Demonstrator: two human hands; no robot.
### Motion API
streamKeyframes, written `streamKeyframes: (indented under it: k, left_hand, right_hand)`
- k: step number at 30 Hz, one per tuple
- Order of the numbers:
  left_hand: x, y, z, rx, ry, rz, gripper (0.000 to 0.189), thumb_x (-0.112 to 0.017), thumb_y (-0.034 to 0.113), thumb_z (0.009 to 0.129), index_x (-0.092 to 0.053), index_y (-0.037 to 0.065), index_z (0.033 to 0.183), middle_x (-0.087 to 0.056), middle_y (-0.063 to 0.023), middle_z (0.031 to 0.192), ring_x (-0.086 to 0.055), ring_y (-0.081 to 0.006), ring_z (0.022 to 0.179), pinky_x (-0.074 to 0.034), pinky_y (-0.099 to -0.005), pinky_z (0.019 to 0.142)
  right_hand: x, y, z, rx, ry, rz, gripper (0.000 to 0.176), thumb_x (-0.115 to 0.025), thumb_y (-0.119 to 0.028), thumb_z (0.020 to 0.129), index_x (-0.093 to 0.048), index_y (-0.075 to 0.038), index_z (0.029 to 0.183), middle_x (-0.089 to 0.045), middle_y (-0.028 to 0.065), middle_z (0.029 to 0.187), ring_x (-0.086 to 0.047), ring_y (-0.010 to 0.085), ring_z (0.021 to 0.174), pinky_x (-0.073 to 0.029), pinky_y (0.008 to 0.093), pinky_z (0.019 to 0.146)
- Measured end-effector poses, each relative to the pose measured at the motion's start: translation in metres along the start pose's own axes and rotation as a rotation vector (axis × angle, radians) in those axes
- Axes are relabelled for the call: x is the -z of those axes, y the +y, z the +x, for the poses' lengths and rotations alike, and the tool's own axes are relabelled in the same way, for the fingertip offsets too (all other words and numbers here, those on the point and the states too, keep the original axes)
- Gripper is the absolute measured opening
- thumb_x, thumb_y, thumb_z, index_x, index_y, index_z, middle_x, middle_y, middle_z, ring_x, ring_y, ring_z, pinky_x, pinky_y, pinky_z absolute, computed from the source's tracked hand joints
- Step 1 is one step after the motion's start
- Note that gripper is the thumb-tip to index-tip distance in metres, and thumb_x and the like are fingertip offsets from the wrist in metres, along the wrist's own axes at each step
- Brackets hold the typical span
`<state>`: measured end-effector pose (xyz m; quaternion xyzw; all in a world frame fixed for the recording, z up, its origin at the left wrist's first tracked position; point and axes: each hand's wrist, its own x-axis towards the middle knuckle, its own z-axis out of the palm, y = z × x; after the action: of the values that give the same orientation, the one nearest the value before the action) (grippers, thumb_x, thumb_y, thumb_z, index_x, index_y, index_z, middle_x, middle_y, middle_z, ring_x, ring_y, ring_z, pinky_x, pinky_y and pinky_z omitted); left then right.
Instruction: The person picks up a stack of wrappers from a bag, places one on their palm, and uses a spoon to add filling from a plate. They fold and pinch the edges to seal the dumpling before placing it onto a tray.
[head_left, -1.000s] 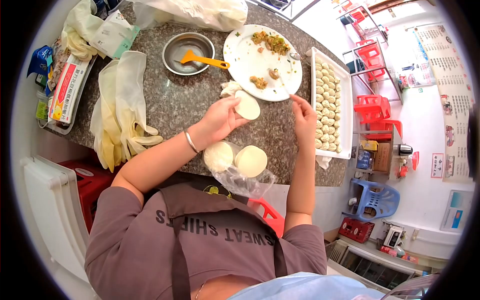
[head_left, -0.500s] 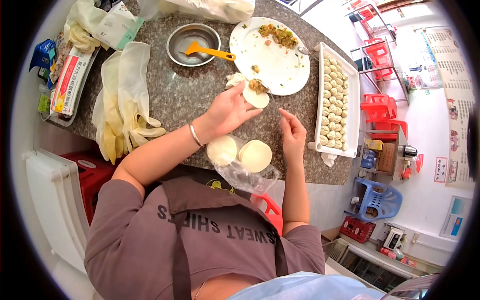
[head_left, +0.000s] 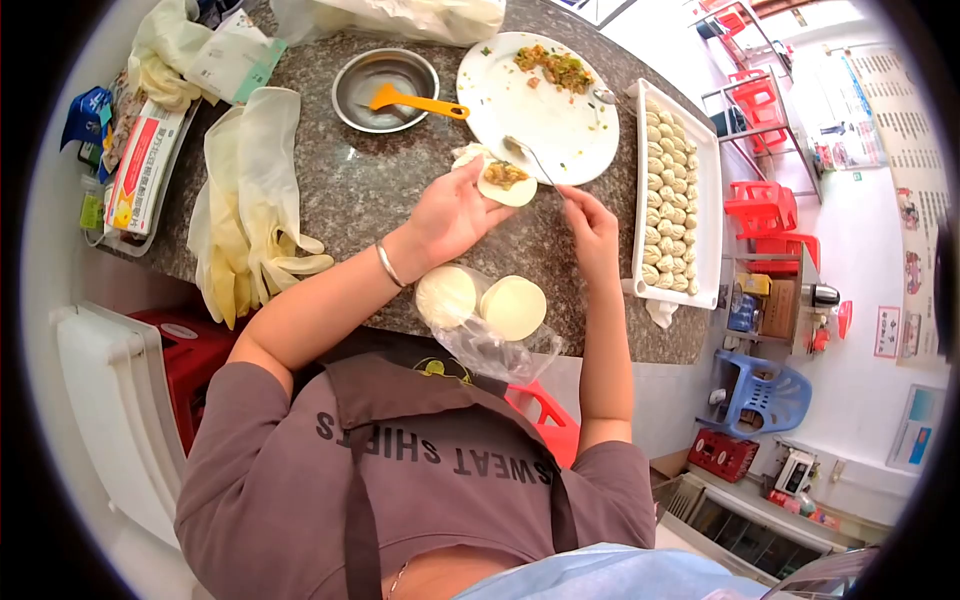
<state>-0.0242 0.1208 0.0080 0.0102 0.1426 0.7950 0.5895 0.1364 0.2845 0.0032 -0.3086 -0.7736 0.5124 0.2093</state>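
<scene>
On the fingers of my left hand (head_left: 452, 213) rests a round dumpling wrapper (head_left: 512, 194), with a small mound of minced filling (head_left: 505, 175) on its upper side. My right hand (head_left: 592, 222) pinches the handle of a metal spoon (head_left: 536, 160), whose bowl lies just above the filling, near the plate's lower edge. A white plate (head_left: 515, 100) with more filling (head_left: 555, 68) stands beyond both hands. Nearer my body, two stacks of wrappers (head_left: 514, 308) sit on a clear plastic bag (head_left: 480, 350). A crumpled whitish thing (head_left: 470, 153) shows behind my left fingertips.
Right of the plate stands a white tray (head_left: 709, 210) holding rows of pleated dumplings (head_left: 666, 190). A metal bowl (head_left: 345, 95) with an orange-handled utensil (head_left: 425, 104) is at the back left. Pale gloves (head_left: 245, 200) lie on the left. Another spoon (head_left: 604, 96) rests on the plate's right edge.
The spoon has come away from the filling, its bowl now toward the plate. The filling lies more spread on the wrapper. My right hand has moved slightly up and right.
</scene>
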Motion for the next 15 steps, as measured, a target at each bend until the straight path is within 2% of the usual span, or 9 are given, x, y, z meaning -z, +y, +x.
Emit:
streamKeyframes:
  k: [3,4,7,11,13,15]
  left_hand:
    - [0.001,0.0,0.001,-0.003,0.002,-0.018,0.042,-0.036,0.022,0.103,-0.031,0.0,0.139,-0.043,-0.0175,0.141,-0.044,-0.0304,0.131,-0.035,-0.0454,0.112]
    - [0.002,-0.002,0.001,-0.004,0.007,-0.024,0.042,-0.036,0.022,0.103,-0.031,0.0,0.139,-0.043,-0.0175,0.141,-0.044,-0.0304,0.131,-0.035,-0.0454,0.112]
    - [0.005,-0.003,0.003,0.032,0.112,0.055,0.041,-0.035,0.022,0.103,-0.033,0.0,0.138,-0.046,-0.0174,0.138,-0.049,-0.0286,0.127,-0.041,-0.0438,0.108]
    - [-0.001,0.0,0.001,0.025,0.1,0.142,0.04,-0.033,0.024,0.104,-0.036,-0.001,0.135,-0.05,-0.0166,0.134,-0.054,-0.0263,0.122,-0.047,-0.0409,0.103]
    - [-0.004,0.002,0.001,0.007,0.09,0.15,0.04,-0.032,0.025,0.105,-0.037,-0.001,0.134,-0.05,-0.0164,0.133,-0.055,-0.026,0.121,-0.049,-0.0403,0.101]
    - [-0.001,0.003,0.001,-0.001,0.059,0.131,0.039,-0.032,0.026,0.105,-0.038,-0.001,0.133,-0.051,-0.0157,0.132,-0.054,-0.0256,0.121,-0.048,-0.0404,0.102]
  right_hand:
    - [0.005,-0.007,-0.032,-0.041,-0.051,0.012,0.026,-0.057,-0.007,0.094,-0.066,-0.001,0.117,-0.048,-0.0098,0.072,-0.035,0.0,0.061,-0.027,0.0176,0.053]
    - [0.003,-0.002,-0.04,0.024,-0.035,-0.021,0.026,-0.056,-0.007,0.094,-0.065,-0.001,0.118,-0.046,-0.0112,0.07,-0.033,-0.0013,0.058,-0.024,0.0172,0.05]
    - [0.007,-0.011,-0.058,-0.024,-0.038,0.024,0.027,-0.054,-0.007,0.095,-0.063,-0.001,0.119,-0.043,-0.0114,0.067,-0.031,-0.0014,0.054,-0.021,0.0171,0.047]
    - [0.017,-0.018,-0.066,-0.104,-0.082,0.331,0.028,-0.05,-0.007,0.097,-0.061,0.0,0.122,-0.038,-0.0097,0.063,-0.03,0.0,0.051,-0.022,0.0175,0.045]
    - [0.016,-0.022,-0.068,-0.11,-0.093,0.257,0.028,-0.05,-0.006,0.096,-0.061,0.001,0.121,-0.038,-0.0094,0.063,-0.029,-0.0004,0.051,-0.022,0.0179,0.045]
    - [0.013,-0.023,-0.069,0.035,-0.048,0.067,0.028,-0.05,-0.006,0.096,-0.061,0.001,0.121,-0.038,-0.0094,0.062,-0.028,-0.0004,0.05,-0.021,0.0182,0.044]
